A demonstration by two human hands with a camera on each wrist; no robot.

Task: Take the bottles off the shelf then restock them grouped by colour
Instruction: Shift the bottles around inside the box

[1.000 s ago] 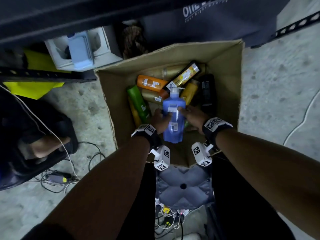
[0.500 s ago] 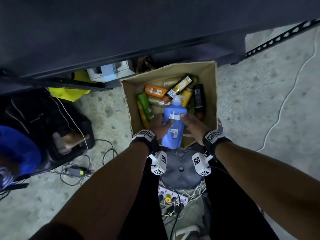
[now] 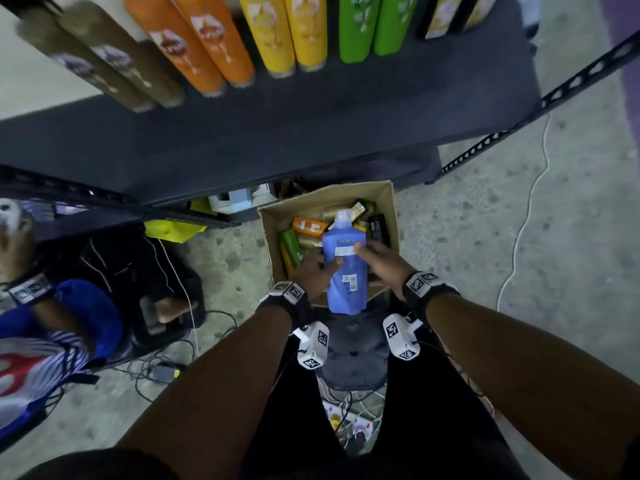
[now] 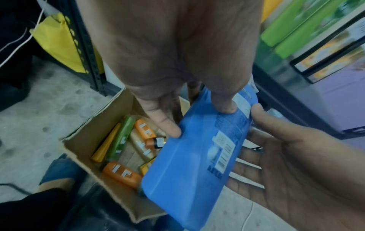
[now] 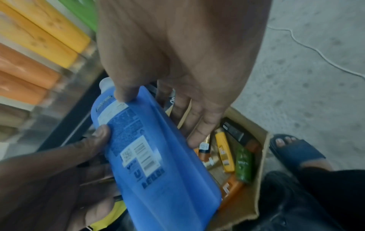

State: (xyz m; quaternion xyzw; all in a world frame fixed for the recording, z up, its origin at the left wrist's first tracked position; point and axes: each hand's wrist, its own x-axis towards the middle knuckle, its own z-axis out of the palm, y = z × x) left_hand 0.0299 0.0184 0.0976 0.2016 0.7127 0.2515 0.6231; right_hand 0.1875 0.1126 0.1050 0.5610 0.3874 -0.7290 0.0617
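A big blue pump bottle hangs above the cardboard box, back label toward me. My left hand grips its left side, thumb on the label face. My right hand grips its right side the same way. Inside the box lie several bottles: orange, green, yellow and black. On the dark shelf stand brown, orange, yellow and green bottles in colour pairs.
Another person crouches at the left by a black bag. Cables and a power strip lie on the concrete floor. A stool stands under my arms. A yellow bag sits under the shelf. My sandalled foot is beside the box.
Both hands have lifted the blue bottle up out of the box. My head has tilted up, so the shelf's row of bottles has come into view.
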